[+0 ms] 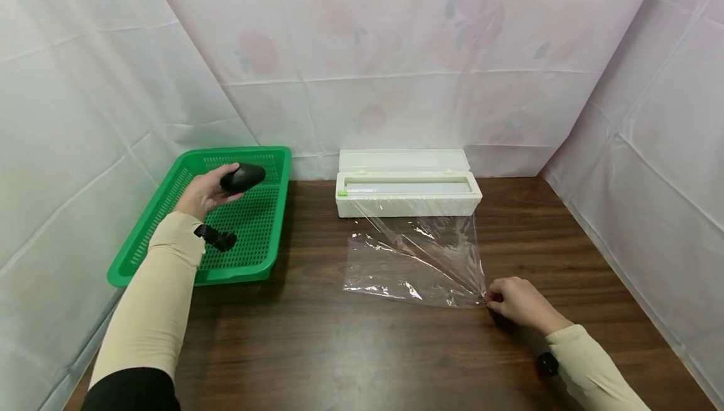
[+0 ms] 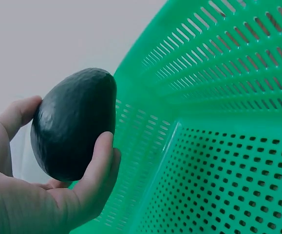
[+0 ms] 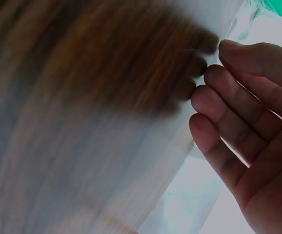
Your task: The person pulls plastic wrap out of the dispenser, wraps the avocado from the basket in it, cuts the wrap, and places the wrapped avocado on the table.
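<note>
My left hand (image 1: 202,194) grips a dark avocado (image 1: 243,178) above the green basket (image 1: 275,235). In the left wrist view, thumb and fingers lie round the sides of the avocado (image 2: 75,124). Clear plastic wrap (image 1: 404,266) stretches forward over the table from a white wrap dispenser (image 1: 345,208), whose lid is up. At the film's near right corner, my right hand (image 1: 523,303) pinches the edge between thumb and forefinger. The right wrist view shows the other fingers of this hand (image 3: 248,117) bent close to the tabletop.
A brown wooden table (image 1: 317,348) lies under everything. Pale curtains with a fruit print (image 1: 396,53) hang behind it and on both sides. The basket stands at the left, the dispenser at the back middle. A small green slider (image 1: 342,193) sits on the dispenser.
</note>
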Motion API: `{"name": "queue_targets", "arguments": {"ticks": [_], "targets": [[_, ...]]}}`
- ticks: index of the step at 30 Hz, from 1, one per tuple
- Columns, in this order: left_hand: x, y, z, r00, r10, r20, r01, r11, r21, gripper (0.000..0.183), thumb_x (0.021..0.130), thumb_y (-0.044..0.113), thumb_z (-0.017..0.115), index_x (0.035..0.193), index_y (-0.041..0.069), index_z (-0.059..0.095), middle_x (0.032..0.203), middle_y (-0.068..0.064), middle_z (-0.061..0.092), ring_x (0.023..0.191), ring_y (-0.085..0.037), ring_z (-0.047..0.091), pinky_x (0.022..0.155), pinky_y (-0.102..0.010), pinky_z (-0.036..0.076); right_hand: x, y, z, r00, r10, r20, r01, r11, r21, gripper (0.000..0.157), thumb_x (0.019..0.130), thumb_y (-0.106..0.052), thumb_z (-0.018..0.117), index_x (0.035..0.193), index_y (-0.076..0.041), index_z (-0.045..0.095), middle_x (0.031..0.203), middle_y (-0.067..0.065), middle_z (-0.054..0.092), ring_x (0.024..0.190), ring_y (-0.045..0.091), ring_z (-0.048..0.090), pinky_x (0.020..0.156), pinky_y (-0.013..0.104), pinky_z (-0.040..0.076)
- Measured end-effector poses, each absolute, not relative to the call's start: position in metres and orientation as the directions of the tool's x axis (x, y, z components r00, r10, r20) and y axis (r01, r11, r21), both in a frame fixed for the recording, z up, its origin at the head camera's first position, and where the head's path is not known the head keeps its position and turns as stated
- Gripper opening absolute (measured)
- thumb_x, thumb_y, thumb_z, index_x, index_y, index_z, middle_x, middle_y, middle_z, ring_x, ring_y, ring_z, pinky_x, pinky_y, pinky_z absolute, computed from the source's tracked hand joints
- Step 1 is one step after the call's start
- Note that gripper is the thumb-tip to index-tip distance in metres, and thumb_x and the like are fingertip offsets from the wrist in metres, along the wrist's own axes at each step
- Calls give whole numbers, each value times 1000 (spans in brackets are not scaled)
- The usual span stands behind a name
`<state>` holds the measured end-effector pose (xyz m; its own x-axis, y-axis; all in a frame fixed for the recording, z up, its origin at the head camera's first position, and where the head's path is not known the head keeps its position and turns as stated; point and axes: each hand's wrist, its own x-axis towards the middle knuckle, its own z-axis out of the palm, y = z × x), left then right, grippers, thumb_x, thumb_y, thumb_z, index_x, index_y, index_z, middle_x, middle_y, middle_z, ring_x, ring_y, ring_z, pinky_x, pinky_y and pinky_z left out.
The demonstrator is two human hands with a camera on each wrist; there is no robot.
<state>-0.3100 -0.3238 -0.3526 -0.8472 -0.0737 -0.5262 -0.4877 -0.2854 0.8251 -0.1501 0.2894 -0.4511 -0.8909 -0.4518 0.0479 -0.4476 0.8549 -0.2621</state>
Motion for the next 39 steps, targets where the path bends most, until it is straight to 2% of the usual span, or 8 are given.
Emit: {"name": "queue_targets", "arguments": {"ticks": [12, 16, 19, 22, 26, 30, 35, 39], "targets": [[-305, -318, -344, -869, -102, -484, -444, -270, 855, 92, 85, 37, 73, 155, 31, 15, 164, -4, 8, 147, -25, 27, 92, -29, 55, -156, 286, -452, -896, -434, 93, -443, 867, -227, 19, 77, -8, 77, 68, -17, 63, 68, -8, 59, 61, 6, 51, 56, 29, 42], [-304, -317, -343, -869, -113, -481, -443, -253, 860, 93, 83, 38, 75, 155, 31, 17, 151, -4, 30, 142, -25, 34, 89, -28, 56, -158, 284, -453, -894, -438, 96, -448, 865, -224, 18, 77, -8, 77, 69, -16, 64, 69, -7, 61, 62, 8, 53, 57, 31, 44], [-303, -316, -342, -869, -111, -482, -442, -261, 858, 92, 83, 37, 76, 155, 32, 19, 134, -1, 41, 139, -24, 37, 95, -29, 53, -159, 283, -453, -894, -438, 95, -448, 867, -219, 17, 77, -8, 78, 70, -16, 65, 70, -6, 62, 63, 10, 55, 58, 32, 45], [-302, -315, -340, -870, -97, -484, -445, -272, 853, 91, 84, 37, 74, 155, 33, 18, 148, -4, 36, 140, -24, 36, 104, -30, 46, -161, 283, -453, -894, -440, 90, -449, 867, -215, 16, 77, -8, 77, 70, -16, 65, 70, -6, 62, 64, 10, 56, 58, 31, 45], [-301, -314, -337, -875, -77, -479, -443, -274, 854, 91, 85, 38, 73, 155, 34, 15, 164, -4, 12, 135, -24, 42, 94, -29, 54, -163, 284, -453, -893, -441, 93, -451, 867, -214, 17, 77, -8, 77, 70, -16, 65, 69, -6, 63, 63, 9, 56, 58, 31, 45], [-300, -312, -335, -881, -71, -467, -431, -283, 857, 93, 84, 37, 75, 155, 32, 16, 162, -5, 17, 129, -24, 46, 80, -28, 59, -164, 283, -453, -890, -445, 99, -455, 863, -217, 19, 77, -7, 77, 68, -17, 63, 67, -7, 62, 62, 8, 54, 56, 31, 44], [-298, -309, -333, -888, -63, -455, -427, -249, 869, 94, 83, 39, 75, 156, 31, 16, 151, -3, 33, 134, -24, 42, 84, -27, 57, -164, 282, -452, -889, -448, 88, -457, 862, -219, 21, 77, -7, 77, 67, -17, 62, 66, -8, 59, 60, 7, 51, 55, 30, 42], [-297, -306, -330, -894, -51, -446, -423, -236, 875, 93, 83, 40, 74, 156, 30, 16, 149, -3, 35, 133, -22, 43, 86, -26, 56, -165, 281, -452, -889, -451, 84, -458, 861, -221, 22, 77, -7, 77, 66, -17, 60, 65, -8, 57, 59, 7, 49, 54, 30, 40]]}}
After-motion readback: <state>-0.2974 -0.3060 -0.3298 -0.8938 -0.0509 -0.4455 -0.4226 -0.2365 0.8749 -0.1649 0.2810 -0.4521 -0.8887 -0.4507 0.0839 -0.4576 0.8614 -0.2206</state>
